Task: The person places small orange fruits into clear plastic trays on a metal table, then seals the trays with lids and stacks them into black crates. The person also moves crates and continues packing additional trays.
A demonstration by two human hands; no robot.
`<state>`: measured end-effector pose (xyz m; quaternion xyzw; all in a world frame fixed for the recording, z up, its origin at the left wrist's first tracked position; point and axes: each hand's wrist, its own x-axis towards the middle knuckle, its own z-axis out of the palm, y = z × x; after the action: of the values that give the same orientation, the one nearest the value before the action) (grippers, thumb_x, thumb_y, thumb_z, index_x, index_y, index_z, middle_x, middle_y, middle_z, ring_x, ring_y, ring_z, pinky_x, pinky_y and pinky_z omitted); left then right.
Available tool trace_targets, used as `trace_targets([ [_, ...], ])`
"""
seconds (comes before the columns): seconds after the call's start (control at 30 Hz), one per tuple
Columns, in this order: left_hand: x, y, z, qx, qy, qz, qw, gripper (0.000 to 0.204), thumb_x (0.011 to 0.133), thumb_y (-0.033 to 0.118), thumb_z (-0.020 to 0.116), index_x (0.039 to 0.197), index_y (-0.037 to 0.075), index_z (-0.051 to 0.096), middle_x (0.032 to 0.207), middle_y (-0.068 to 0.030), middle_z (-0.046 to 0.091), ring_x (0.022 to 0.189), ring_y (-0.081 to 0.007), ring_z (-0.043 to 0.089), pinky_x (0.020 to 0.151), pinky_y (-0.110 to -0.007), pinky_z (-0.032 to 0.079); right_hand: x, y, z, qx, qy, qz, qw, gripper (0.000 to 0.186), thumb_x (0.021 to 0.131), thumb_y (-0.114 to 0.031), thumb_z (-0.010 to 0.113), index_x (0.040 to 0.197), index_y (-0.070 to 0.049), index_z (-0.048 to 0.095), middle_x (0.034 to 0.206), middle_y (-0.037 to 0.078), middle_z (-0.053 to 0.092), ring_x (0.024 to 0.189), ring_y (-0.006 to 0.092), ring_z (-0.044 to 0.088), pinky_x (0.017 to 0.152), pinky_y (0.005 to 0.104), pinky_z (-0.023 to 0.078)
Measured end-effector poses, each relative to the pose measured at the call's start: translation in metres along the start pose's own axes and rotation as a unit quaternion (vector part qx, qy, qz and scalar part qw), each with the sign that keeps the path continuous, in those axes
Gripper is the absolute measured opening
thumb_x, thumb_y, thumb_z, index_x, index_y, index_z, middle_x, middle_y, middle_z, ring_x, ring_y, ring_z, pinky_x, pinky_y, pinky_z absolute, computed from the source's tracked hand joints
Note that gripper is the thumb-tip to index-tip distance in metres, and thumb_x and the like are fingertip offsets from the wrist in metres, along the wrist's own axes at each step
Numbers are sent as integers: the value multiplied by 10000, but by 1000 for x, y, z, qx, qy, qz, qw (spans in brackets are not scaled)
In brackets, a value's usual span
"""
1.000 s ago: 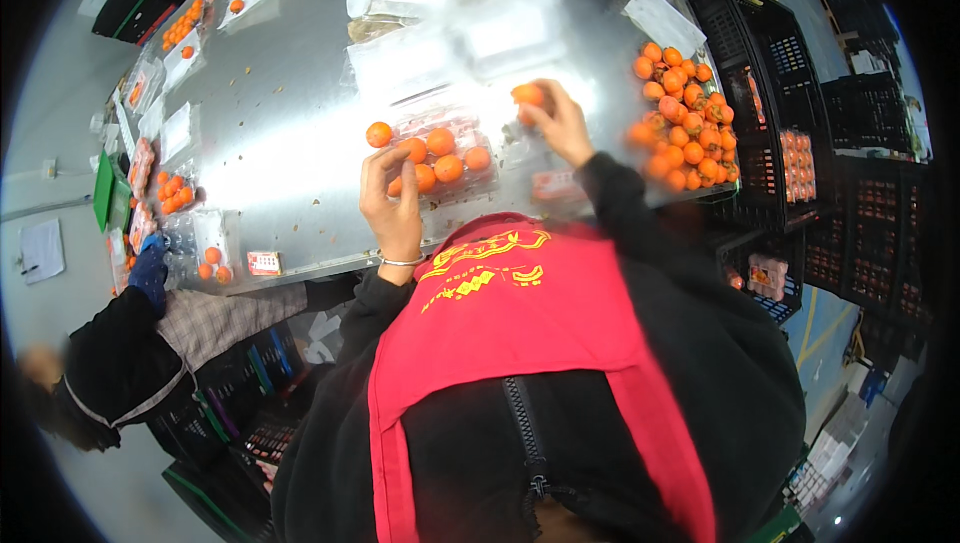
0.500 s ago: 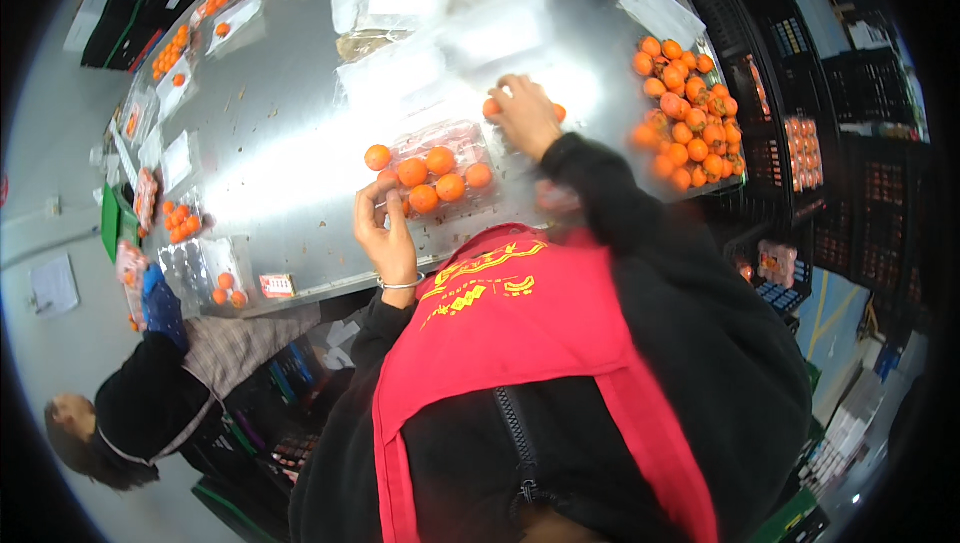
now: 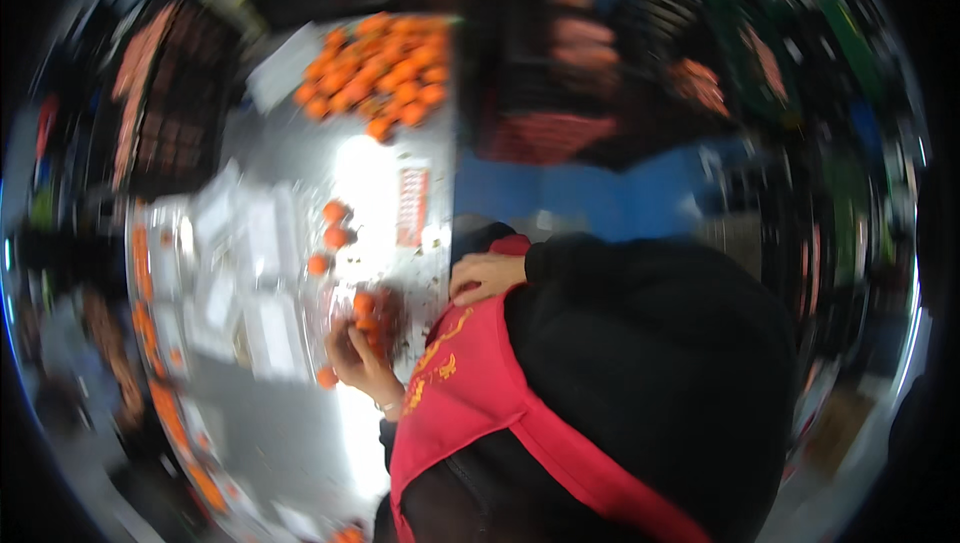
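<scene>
Motion blurs this view. My left hand (image 3: pixel 360 361) reaches over the steel table to a clear plastic tray (image 3: pixel 395 328) of orange persimmons (image 3: pixel 364 303). Its fingers are bent but apart, touching or very close to the fruit in the tray. One loose persimmon (image 3: pixel 327 377) lies just left of this hand. Drawn back to the table's edge, beside my red apron (image 3: pixel 470 383), is my right hand (image 3: pixel 487 276). Its fingers are curled inward, and what they hold, if anything, is hidden. Several loose persimmons (image 3: pixel 335 236) lie in a row beyond the tray.
A heap of persimmons (image 3: pixel 375 73) sits at the table's far end, near a red-and-white label sheet (image 3: pixel 412 206). Clear packaging and white sheets (image 3: pixel 275 333) cover the table's left part. Dark crates (image 3: pixel 180 93) stand at far left, more beyond the blue floor (image 3: pixel 590 193).
My view has swung to the right, so the table now runs away from me. My right hand has left the loose persimmons and come back to the table edge. My left stays by the tray.
</scene>
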<state>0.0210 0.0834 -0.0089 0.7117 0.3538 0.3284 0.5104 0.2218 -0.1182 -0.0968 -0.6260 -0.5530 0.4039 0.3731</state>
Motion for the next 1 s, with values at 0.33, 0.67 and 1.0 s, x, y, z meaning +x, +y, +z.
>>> trace_targets([
  [0.33,-32,20,71,-96,-302,-2,949,160,1004,23,576,1155,-16,613,1040,-82,651,854,-144,618,772,-274,519,-182,-5,93,345,20,266,900,684,1048,-550,485,1514,-50,492,1557,175,473,1462,286,402,1204,390,287],
  [0.67,-106,58,156,-105,-477,-3,873,165,1004,8,568,1160,-23,613,965,-57,630,813,-119,573,759,-256,485,-301,-10,184,526,244,236,780,609,1019,-417,603,1512,-72,507,1489,87,544,1366,171,474,1148,329,357],
  [1.0,-253,106,269,-45,-592,59,803,142,1019,22,576,1152,-2,620,985,-52,640,807,-116,593,744,-264,517,-446,-18,209,629,328,165,686,518,1016,-277,559,1489,-66,531,1426,52,587,1306,157,509,1105,321,391],
])
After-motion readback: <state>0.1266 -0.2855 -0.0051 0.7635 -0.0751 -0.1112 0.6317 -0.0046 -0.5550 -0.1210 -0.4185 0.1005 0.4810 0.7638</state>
